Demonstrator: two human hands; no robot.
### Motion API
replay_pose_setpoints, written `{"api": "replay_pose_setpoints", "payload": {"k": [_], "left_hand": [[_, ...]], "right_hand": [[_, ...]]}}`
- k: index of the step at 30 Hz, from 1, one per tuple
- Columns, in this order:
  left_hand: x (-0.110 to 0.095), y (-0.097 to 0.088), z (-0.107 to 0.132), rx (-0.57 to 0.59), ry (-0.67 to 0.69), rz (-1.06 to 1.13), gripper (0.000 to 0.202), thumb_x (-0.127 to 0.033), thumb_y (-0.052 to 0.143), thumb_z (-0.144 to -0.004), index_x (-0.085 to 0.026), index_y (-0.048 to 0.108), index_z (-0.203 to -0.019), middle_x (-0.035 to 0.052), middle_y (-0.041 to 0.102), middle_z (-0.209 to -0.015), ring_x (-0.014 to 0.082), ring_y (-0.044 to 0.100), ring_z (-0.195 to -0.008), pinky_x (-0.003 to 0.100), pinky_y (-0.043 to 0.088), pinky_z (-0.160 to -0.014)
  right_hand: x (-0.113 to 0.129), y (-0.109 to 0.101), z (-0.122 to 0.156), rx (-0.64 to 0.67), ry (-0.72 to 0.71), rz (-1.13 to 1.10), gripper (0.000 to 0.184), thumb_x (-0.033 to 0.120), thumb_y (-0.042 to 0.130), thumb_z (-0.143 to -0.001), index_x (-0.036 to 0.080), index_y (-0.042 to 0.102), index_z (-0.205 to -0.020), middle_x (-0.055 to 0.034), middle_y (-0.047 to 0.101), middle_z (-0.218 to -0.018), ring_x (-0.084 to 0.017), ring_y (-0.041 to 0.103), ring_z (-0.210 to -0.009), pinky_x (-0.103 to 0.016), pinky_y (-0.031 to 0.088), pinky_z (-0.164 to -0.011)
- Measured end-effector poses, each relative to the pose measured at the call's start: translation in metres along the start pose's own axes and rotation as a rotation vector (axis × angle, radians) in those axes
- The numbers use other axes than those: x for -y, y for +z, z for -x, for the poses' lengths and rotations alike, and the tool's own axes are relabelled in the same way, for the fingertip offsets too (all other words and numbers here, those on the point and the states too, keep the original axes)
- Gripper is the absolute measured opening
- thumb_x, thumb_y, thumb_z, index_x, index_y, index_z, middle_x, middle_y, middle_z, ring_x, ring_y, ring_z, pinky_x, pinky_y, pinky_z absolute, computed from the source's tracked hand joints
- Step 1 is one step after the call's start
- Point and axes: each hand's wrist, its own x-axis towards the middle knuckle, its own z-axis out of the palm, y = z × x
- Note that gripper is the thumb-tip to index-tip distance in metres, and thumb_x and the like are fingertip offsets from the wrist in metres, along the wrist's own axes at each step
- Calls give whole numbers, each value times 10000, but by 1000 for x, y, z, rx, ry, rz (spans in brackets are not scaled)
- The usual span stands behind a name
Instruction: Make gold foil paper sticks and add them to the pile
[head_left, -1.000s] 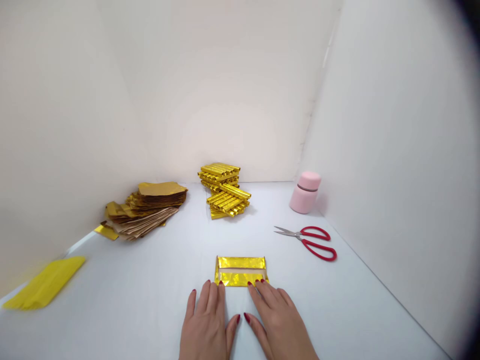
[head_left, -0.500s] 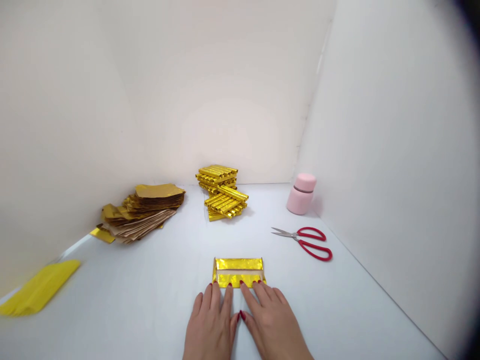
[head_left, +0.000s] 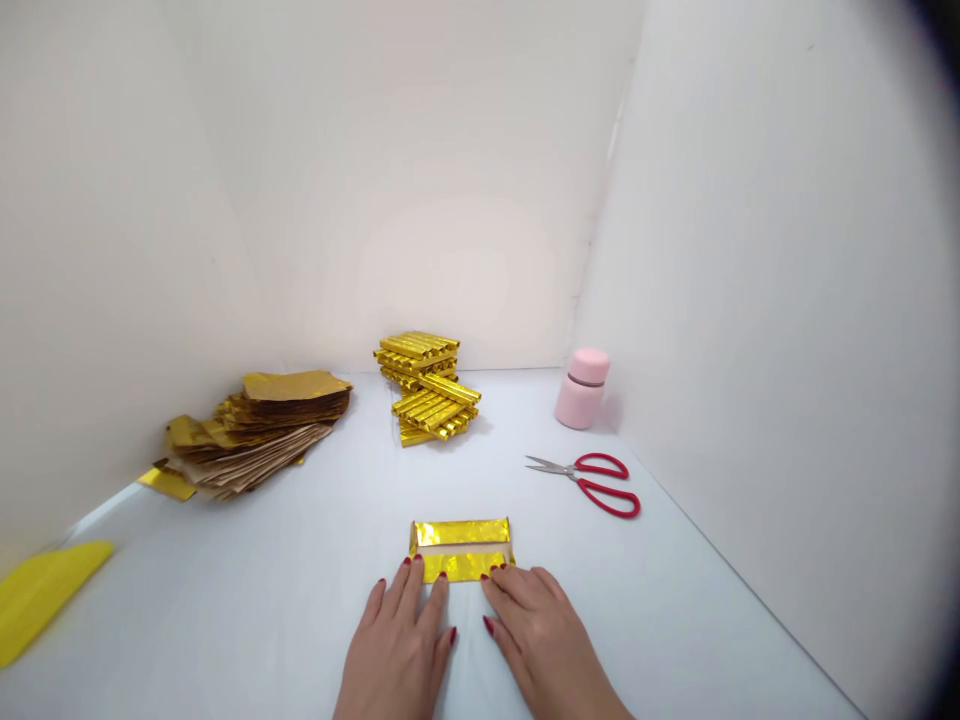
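A sheet of gold foil paper (head_left: 461, 534) lies on the white table in front of me, its long edges folded inward with a pale strip showing between them. The fingertips of my left hand (head_left: 397, 630) rest on its near left corner, fingers stretched out and thumb apart. On the near right corner lie the fingertips of my right hand (head_left: 544, 630), also extended, the thumb pointing inward on the table. Neither hand is wrapped around anything.
Rolled gold paper sticks (head_left: 427, 390) are stacked at the back. A fanned pile of gold and brown paper sheets (head_left: 262, 430) is at the left, with a yellow piece (head_left: 49, 595) nearer me. Red-handled scissors (head_left: 600, 480) lie on the right, before a pink flask (head_left: 583, 390).
My hands have moved apart, with the left fingertips now nearer the left corner and the right ones nearer the right corner. The whole view has shifted slightly.
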Motion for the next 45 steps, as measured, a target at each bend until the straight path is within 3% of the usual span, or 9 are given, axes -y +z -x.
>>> {"api": "replay_pose_setpoints", "payload": {"k": [6,11,15,19,24,28,34,36,45], "left_hand": [[4,-8,-9,76,13,24,324,-151,583,-783,-203,639,-1098,169,643,-1130,281,629,-1006,377,546,-781],[3,-1,-8,108,35,8,334,-147,572,-804,-162,622,-1134,200,615,-1160,306,610,-1033,385,546,-788],[8,-17,-18,254,13,108,392,-6,515,-788,-163,608,-1135,162,624,-1161,265,595,-1065,366,517,-843],[15,-36,-30,314,-11,221,393,72,459,-773,-178,626,-1026,110,661,-1093,215,629,-1002,331,513,-839],[17,-33,-31,373,42,147,458,116,376,-756,-106,589,-1094,157,653,-1098,243,644,-964,363,539,-785],[17,-19,-25,333,133,39,514,113,388,-743,-47,507,-1216,222,596,-1175,284,614,-1019,393,552,-766],[19,-16,-23,280,233,-25,459,92,407,-747,-30,533,-1171,241,615,-1120,298,636,-951,389,568,-705],[20,-18,-24,276,254,-32,452,89,401,-748,-19,528,-1168,247,614,-1110,297,638,-933,386,569,-691],[28,-26,-31,294,143,108,433,89,424,-743,-145,573,-1075,85,659,-940,226,646,-807,339,559,-670]], "right_hand": [[-10,0,7,-16,15,82,322,108,551,-775,132,624,-1088,-151,601,-1166,-275,553,-1070,-384,501,-873],[-15,-7,9,10,16,16,312,89,484,-812,147,602,-1095,-104,661,-1013,-221,613,-920,-373,506,-848],[-16,-12,-3,28,82,-48,321,4,431,-803,207,642,-936,-36,670,-833,-186,626,-777,-376,502,-805],[-15,-11,-11,39,160,-34,316,3,461,-803,179,607,-1020,-36,629,-783,-186,604,-725,-296,525,-643],[-13,-4,-12,-10,156,63,267,-7,457,-806,204,615,-844,-24,614,-778,-168,610,-697,-253,515,-603],[-17,-8,-16,96,61,143,269,-47,492,-753,190,612,-788,-23,626,-808,-162,611,-706,-243,510,-619],[-23,-21,-26,211,-55,165,287,-77,500,-697,194,586,-729,9,614,-751,-135,590,-643,-206,474,-581],[-24,-20,-26,206,-68,181,266,-61,493,-712,192,575,-722,-1,609,-748,-143,582,-628,-223,466,-571],[-26,0,-21,36,-87,238,291,-56,422,-695,197,547,-770,-38,603,-754,-183,591,-641,-256,482,-546]]}}
